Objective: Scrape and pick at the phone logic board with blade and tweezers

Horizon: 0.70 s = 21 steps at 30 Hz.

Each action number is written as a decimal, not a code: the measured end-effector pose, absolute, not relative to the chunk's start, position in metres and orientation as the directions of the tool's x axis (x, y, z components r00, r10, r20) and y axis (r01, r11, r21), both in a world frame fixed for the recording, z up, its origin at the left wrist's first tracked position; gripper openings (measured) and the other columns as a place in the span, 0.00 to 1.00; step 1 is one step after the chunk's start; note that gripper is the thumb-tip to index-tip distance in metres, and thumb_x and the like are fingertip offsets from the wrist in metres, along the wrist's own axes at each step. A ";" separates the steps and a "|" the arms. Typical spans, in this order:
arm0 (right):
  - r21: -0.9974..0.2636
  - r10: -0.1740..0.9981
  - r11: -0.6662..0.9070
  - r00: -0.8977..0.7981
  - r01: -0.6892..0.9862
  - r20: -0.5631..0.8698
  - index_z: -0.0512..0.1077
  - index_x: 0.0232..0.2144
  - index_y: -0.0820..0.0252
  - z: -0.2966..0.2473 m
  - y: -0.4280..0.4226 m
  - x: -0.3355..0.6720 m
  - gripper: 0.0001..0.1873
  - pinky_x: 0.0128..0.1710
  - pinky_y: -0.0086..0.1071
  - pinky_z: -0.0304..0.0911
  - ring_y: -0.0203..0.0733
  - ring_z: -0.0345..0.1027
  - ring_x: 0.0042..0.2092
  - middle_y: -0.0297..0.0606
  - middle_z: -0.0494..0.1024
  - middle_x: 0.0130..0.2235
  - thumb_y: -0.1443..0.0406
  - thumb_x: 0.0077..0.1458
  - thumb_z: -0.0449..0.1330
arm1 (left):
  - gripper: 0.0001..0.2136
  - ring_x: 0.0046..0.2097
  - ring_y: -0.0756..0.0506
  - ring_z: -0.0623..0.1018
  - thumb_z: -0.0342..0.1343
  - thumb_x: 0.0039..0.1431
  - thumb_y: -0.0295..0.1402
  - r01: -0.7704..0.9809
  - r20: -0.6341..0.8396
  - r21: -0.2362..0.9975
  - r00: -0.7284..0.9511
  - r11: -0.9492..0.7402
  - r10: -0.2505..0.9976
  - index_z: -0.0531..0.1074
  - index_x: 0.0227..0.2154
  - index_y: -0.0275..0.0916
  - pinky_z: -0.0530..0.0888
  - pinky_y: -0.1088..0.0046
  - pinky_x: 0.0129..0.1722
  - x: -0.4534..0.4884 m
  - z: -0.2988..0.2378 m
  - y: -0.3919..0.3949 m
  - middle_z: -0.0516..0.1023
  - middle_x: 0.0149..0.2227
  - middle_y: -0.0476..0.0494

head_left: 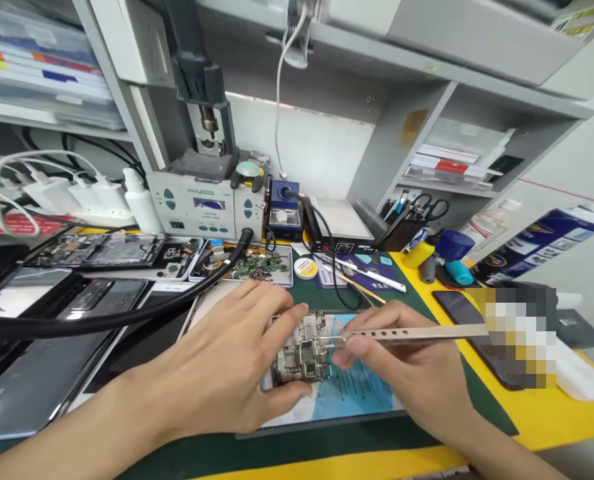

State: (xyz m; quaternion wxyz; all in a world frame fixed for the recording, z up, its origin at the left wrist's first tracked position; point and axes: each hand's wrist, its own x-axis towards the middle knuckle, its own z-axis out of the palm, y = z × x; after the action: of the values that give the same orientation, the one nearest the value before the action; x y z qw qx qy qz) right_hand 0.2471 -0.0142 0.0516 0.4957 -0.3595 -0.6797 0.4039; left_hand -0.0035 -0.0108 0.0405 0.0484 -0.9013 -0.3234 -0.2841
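Note:
My left hand (231, 357) is closed around the edges of a phone circuit board (301, 353), with the thumb at its near edge and a finger along the far side. The board lies on a blue and white printed mat (351, 387). In my right hand (401, 363) is a pair of metal tweezers (407, 333), pinched between thumb and fingers. Their tips reach the right side of the board; whether they touch it or grip a part is too small to tell.
Behind the hands stand a hot-air rework station (197, 207), a tray of small boards (271, 267) and a round tin (305, 268). A thick black hose (177, 300) crosses on the left above dismantled phones (101, 333). A dark phone (467, 327) lies to the right.

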 end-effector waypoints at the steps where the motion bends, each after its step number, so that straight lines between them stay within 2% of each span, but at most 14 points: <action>1: -0.892 0.884 0.436 -0.237 0.116 0.402 0.81 0.36 0.50 0.050 -0.015 0.248 0.05 0.34 0.24 0.80 0.37 0.83 0.32 0.30 0.87 0.31 0.67 0.62 0.72 | 0.26 0.48 0.34 0.75 0.64 0.64 0.41 0.603 0.548 0.105 0.629 -0.791 0.552 0.71 0.58 0.28 0.77 0.53 0.46 -0.004 0.041 -0.011 0.75 0.47 0.34; 4: -0.851 0.865 0.489 -0.229 0.189 0.446 0.82 0.40 0.48 0.046 -0.018 0.251 0.11 0.33 0.26 0.80 0.38 0.83 0.31 0.30 0.87 0.32 0.70 0.59 0.73 | 0.23 0.46 0.35 0.75 0.63 0.65 0.41 0.591 0.551 0.117 0.630 -0.798 0.547 0.72 0.56 0.28 0.76 0.54 0.45 -0.003 0.041 -0.009 0.75 0.47 0.34; 7: -0.781 0.823 0.564 -0.259 0.266 0.506 0.83 0.39 0.49 0.048 -0.019 0.252 0.13 0.33 0.26 0.80 0.39 0.83 0.32 0.29 0.87 0.32 0.74 0.58 0.72 | 0.21 0.46 0.35 0.76 0.62 0.65 0.41 0.596 0.534 0.111 0.639 -0.795 0.554 0.74 0.53 0.28 0.76 0.54 0.44 -0.001 0.042 -0.006 0.76 0.46 0.34; 11: -0.670 0.752 0.659 -0.308 0.342 0.582 0.82 0.39 0.52 0.052 -0.022 0.250 0.14 0.41 0.21 0.78 0.32 0.82 0.36 0.25 0.87 0.35 0.76 0.57 0.71 | 0.22 0.45 0.34 0.76 0.61 0.64 0.43 0.592 0.539 0.122 0.635 -0.797 0.554 0.74 0.53 0.30 0.75 0.54 0.43 0.000 0.040 -0.003 0.75 0.46 0.34; 15: -0.642 0.726 0.687 -0.354 0.341 0.589 0.81 0.41 0.55 0.053 -0.024 0.250 0.15 0.40 0.23 0.76 0.31 0.81 0.36 0.26 0.86 0.36 0.78 0.57 0.69 | 0.23 0.43 0.34 0.77 0.61 0.63 0.44 0.600 0.547 0.101 0.633 -0.794 0.548 0.73 0.53 0.30 0.75 0.54 0.41 0.000 0.036 -0.004 0.75 0.45 0.34; 21: -0.638 0.724 0.688 -0.376 0.346 0.578 0.82 0.47 0.53 0.052 -0.026 0.252 0.18 0.38 0.29 0.75 0.33 0.80 0.37 0.27 0.86 0.38 0.78 0.61 0.66 | 0.23 0.44 0.33 0.78 0.60 0.63 0.45 0.594 0.579 0.059 0.635 -0.803 0.512 0.74 0.51 0.29 0.76 0.52 0.40 0.000 0.034 -0.003 0.76 0.45 0.33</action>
State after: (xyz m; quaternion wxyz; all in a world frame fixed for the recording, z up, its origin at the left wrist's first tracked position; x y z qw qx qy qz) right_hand 0.2522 -0.0264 0.0518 0.4482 -0.3336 -0.8020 0.2110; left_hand 0.0004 -0.0029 0.0341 0.0688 -0.9014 -0.3066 -0.2979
